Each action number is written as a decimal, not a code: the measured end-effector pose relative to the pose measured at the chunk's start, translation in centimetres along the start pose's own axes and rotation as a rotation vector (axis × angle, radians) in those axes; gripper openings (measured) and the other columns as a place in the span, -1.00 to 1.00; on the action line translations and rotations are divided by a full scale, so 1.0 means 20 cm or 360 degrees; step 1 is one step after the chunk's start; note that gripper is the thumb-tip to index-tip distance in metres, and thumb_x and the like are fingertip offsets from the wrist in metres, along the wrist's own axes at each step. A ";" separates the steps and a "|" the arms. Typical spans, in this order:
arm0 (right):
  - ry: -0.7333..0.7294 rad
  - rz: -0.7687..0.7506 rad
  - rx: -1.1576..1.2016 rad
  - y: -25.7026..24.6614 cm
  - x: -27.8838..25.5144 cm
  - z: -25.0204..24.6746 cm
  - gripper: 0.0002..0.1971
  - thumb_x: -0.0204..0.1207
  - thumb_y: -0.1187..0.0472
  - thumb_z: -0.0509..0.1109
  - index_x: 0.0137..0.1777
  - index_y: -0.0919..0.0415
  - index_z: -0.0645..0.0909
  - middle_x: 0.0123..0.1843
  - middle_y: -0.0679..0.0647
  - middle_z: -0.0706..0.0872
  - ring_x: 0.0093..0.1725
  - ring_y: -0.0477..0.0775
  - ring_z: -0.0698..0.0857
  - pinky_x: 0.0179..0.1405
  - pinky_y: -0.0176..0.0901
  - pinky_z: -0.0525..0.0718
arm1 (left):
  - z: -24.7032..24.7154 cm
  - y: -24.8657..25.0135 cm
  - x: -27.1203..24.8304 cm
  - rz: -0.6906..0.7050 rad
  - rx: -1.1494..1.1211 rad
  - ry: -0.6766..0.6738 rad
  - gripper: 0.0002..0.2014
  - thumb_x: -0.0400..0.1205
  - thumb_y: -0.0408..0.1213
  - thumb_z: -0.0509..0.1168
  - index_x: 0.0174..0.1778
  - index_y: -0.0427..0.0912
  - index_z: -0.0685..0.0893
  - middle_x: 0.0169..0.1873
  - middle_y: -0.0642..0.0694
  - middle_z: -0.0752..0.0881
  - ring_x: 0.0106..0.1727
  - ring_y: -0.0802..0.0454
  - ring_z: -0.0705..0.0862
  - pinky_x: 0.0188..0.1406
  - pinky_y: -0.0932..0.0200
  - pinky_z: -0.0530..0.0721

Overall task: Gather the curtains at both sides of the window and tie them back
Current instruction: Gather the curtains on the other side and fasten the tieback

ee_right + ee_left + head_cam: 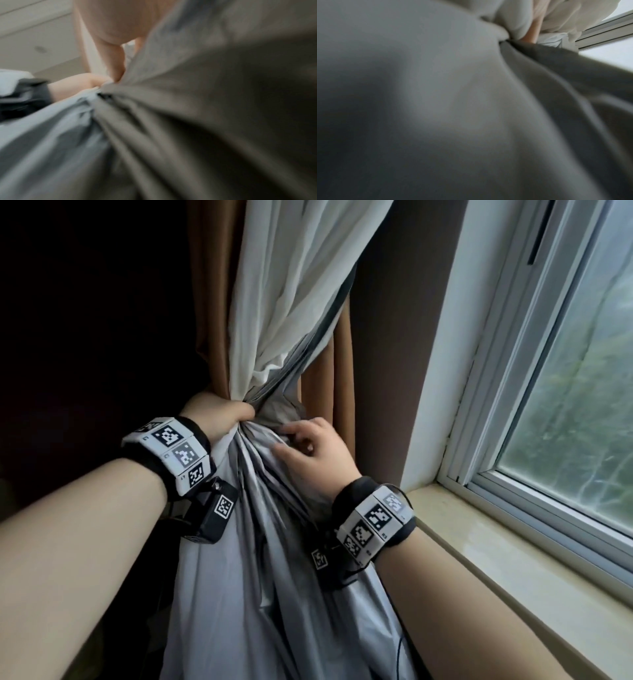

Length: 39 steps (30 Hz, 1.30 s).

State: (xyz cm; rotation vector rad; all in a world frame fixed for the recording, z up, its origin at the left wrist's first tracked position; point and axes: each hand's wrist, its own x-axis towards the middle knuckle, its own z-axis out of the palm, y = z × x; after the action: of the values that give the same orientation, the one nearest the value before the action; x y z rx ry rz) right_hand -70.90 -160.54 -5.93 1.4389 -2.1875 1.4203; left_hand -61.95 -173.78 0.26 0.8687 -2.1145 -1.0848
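Curtain (274, 542), grey with a white sheer, was bunched to a neck inside the clenched left hand (219, 419), presumably to hold the gather for tying. Right hand (318, 453) lay just beside that fist, fingers bent onto stray folds; whether it gripped them could not be told.

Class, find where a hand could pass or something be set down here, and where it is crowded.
Free: the sill, bare between the right forearm and the window frame; the wall strip between brown curtain and frame. Crowded: the bunch of grey curtain, which the left hand grips and the right hand touches.
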 end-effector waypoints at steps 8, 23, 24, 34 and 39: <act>-0.0135 0.0590 0.0460 -0.03 0.15 -0.14 0.23 -0.06 -0.60 0.39 0.59 -0.01 0.11 0.54 -0.01 0.41 0.50 0.04 0.43 0.52 0.11 0.37 | 0.30 -0.02 -0.06 0.0226 0.0041 -0.0049 -0.37 0.35 0.03 0.42 0.35 -0.05 0.54 0.23 -0.06 0.71 0.27 -0.01 0.67 0.24 0.11 0.63; 0.0661 0.0930 0.0646 0.09 0.02 -0.43 -0.32 -0.07 0.12 0.67 0.15 0.24 0.68 0.05 0.16 0.80 0.00 0.18 0.79 0.11 0.16 0.73 | 0.66 -0.01 -0.31 0.0747 -0.0640 -0.0978 -0.08 0.16 0.12 0.39 0.45 -0.18 0.37 0.40 -0.20 0.51 0.45 -0.07 0.47 0.50 -0.09 0.40; 0.0705 0.0940 0.0630 0.10 0.02 -0.44 -0.25 -0.15 0.07 0.70 0.15 0.22 0.68 0.07 0.16 0.79 0.01 0.17 0.79 0.12 0.15 0.73 | 0.67 -0.01 -0.32 0.0778 -0.0655 -0.0997 -0.08 0.16 0.12 0.36 0.45 -0.20 0.37 0.41 -0.21 0.50 0.46 -0.08 0.46 0.51 -0.07 0.39; 0.0650 0.0718 0.0300 0.04 -0.10 -0.45 -0.24 0.10 -0.23 0.54 0.29 0.16 0.61 0.17 0.04 0.76 0.16 -0.03 0.73 0.25 -0.04 0.67 | 0.65 0.01 -0.26 0.0626 -0.0706 -0.1194 -0.33 0.44 -0.34 0.49 0.49 -0.11 0.43 0.46 0.08 0.33 0.45 0.22 0.27 0.28 0.62 0.19; 0.0745 0.0838 0.0147 0.07 -0.07 -0.44 -0.23 -0.08 -0.11 0.60 0.21 0.16 0.64 0.09 0.07 0.77 0.05 0.01 0.77 0.10 -0.04 0.75 | 0.56 0.02 -0.20 0.0484 -0.0745 -0.1395 -0.34 0.44 -0.53 0.40 0.48 -0.10 0.44 0.29 -0.01 0.58 0.36 0.10 0.49 0.43 0.24 0.35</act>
State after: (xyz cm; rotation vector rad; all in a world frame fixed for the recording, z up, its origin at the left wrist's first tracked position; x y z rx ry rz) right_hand -74.30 -152.60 -2.94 0.4660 -2.2771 1.8034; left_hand -68.08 -165.44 -5.65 -0.2123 -2.3426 -1.8959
